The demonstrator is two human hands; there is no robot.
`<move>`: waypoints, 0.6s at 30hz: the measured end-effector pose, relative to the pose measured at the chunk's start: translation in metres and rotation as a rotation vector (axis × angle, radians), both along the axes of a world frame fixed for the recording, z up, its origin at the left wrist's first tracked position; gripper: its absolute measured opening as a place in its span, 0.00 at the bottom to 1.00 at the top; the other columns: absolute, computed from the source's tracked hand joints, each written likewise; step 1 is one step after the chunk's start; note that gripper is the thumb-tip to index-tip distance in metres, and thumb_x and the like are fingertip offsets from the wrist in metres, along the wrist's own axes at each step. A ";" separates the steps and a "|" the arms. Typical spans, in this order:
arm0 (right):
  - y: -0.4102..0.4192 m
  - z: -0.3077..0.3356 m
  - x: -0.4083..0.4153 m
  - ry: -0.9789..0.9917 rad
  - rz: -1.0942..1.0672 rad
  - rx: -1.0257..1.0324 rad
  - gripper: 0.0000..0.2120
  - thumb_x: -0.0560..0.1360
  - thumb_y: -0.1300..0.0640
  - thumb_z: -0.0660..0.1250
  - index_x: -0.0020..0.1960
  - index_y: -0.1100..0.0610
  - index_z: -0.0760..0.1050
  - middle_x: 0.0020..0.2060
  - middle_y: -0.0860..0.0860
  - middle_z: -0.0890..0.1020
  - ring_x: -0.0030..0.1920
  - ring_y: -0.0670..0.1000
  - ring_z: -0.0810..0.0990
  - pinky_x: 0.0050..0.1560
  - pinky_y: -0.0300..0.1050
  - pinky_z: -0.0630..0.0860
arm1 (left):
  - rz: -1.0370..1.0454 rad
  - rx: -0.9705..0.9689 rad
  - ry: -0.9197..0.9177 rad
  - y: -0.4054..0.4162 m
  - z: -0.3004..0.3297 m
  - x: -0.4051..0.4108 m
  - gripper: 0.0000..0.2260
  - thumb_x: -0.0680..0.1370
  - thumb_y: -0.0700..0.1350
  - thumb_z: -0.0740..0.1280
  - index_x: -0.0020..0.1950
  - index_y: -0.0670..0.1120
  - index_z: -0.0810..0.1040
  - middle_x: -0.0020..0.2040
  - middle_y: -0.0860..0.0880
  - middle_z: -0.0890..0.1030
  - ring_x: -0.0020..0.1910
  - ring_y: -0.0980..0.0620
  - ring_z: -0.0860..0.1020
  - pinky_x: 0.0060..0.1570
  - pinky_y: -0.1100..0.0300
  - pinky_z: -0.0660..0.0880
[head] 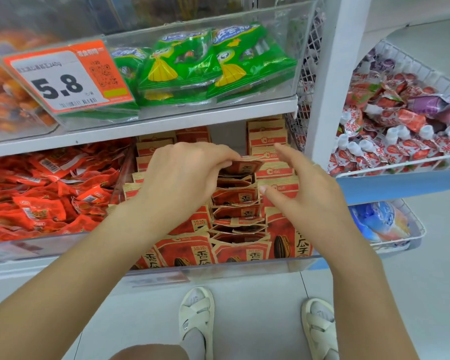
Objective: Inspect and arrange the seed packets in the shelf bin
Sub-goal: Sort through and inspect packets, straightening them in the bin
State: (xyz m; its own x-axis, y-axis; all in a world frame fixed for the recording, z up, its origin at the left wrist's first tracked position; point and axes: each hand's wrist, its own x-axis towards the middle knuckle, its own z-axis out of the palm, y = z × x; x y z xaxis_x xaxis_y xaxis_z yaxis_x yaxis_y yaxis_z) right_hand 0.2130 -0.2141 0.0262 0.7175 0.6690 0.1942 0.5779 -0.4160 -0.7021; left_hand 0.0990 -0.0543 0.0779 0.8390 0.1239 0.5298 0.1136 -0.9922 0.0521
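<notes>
Red-and-tan seed packets [235, 197] stand in rows inside a clear shelf bin [244, 266] on the lower shelf. My left hand [182, 175] reaches into the middle row and pinches the top of one seed packet [247, 166], lifted slightly above the others. My right hand [304, 193] hovers just to the right of that packet, over the right row, fingers spread and straight, holding nothing. Taller packets [266, 137] fill the back right of the bin.
A bin of small red snack packs [44, 193] sits to the left. Green bags [205, 66] and a 5.8 price tag [63, 76] are on the shelf above. Wire baskets [400, 126] with pouches hang to the right. My sandalled feet [196, 315] stand on the floor below.
</notes>
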 end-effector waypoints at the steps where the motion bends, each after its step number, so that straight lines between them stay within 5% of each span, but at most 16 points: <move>1: 0.002 0.001 -0.002 0.018 0.001 0.058 0.29 0.76 0.47 0.68 0.74 0.43 0.63 0.68 0.44 0.74 0.68 0.48 0.71 0.62 0.45 0.67 | -0.025 0.025 -0.057 -0.004 0.004 -0.004 0.09 0.76 0.38 0.69 0.53 0.47 0.85 0.45 0.49 0.86 0.44 0.46 0.85 0.37 0.48 0.82; 4: 0.008 0.003 -0.009 0.053 -0.011 0.218 0.20 0.78 0.50 0.67 0.69 0.42 0.71 0.62 0.42 0.79 0.63 0.45 0.75 0.61 0.43 0.71 | -0.079 0.086 -0.170 -0.018 0.014 -0.009 0.07 0.76 0.38 0.69 0.51 0.46 0.84 0.44 0.50 0.85 0.44 0.46 0.84 0.39 0.49 0.80; 8: 0.005 0.008 -0.019 0.117 0.010 0.400 0.10 0.76 0.50 0.68 0.55 0.37 0.75 0.49 0.37 0.82 0.55 0.43 0.80 0.58 0.53 0.76 | -0.133 -0.052 -0.277 -0.030 0.027 -0.014 0.04 0.78 0.41 0.69 0.49 0.45 0.84 0.44 0.51 0.84 0.43 0.49 0.82 0.44 0.52 0.79; 13: -0.010 0.032 -0.024 0.213 0.104 0.767 0.06 0.79 0.58 0.64 0.50 0.49 0.78 0.42 0.42 0.83 0.44 0.43 0.80 0.46 0.40 0.77 | -0.180 -0.659 -0.403 -0.040 0.050 -0.017 0.13 0.76 0.43 0.72 0.58 0.52 0.75 0.51 0.58 0.80 0.53 0.58 0.80 0.52 0.62 0.78; 18: -0.018 0.029 -0.018 0.454 -0.119 0.888 0.08 0.78 0.52 0.66 0.40 0.48 0.81 0.34 0.45 0.81 0.34 0.45 0.77 0.35 0.39 0.76 | -0.087 -1.078 -0.127 -0.036 0.026 -0.012 0.08 0.78 0.49 0.67 0.57 0.53 0.79 0.50 0.56 0.84 0.52 0.63 0.81 0.50 0.72 0.74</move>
